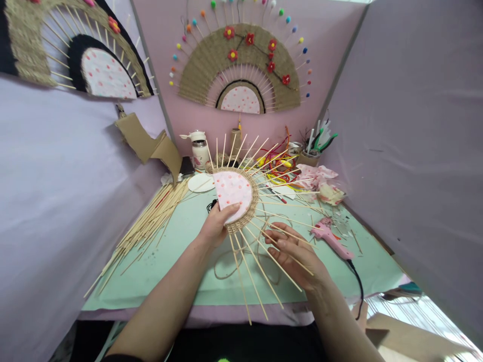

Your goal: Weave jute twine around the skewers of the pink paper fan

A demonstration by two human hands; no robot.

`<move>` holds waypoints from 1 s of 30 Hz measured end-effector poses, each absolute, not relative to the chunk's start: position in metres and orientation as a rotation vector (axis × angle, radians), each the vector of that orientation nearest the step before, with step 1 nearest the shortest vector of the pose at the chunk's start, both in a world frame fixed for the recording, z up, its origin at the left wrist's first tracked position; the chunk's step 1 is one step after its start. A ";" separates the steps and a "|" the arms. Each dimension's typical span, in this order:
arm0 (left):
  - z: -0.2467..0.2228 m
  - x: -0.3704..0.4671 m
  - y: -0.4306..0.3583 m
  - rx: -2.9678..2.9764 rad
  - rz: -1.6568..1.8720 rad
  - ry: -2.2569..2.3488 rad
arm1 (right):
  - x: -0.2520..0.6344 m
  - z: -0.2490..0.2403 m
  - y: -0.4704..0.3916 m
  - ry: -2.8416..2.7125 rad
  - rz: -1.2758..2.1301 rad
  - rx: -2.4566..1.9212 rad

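Observation:
My left hand [217,223] grips the half-round craft piece [234,193] by its lower straight corner, thumb on top. That piece is covered in pink dotted cloth, has a woven twine border [253,201], and thin wooden sticks [269,266] radiate from it. Beneath and among the lower right sticks is my right hand [290,251], palm up with its fingers spread and curved. Whether it touches a stick or the twine is hard to tell. Loose twine [226,275] loops on the table under the piece.
On the green table [169,281] lie a stick pile [147,221], a white oval [201,183], a pink glue gun [332,239] with a cord, and dotted cloth [316,175]. Behind stand a bottle [198,151] and a tool pot [309,158]. Finished fans [241,65] hang on the walls.

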State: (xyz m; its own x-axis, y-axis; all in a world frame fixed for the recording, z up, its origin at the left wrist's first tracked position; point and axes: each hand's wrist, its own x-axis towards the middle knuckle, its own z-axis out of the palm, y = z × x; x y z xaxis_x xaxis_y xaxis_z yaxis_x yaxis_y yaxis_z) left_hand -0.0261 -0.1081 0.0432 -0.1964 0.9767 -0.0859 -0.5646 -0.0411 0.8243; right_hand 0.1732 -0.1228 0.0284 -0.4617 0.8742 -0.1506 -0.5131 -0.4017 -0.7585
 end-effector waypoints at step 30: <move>0.046 -0.025 -0.109 0.634 1.565 0.931 | 0.173 0.028 -0.123 -0.833 1.945 -0.675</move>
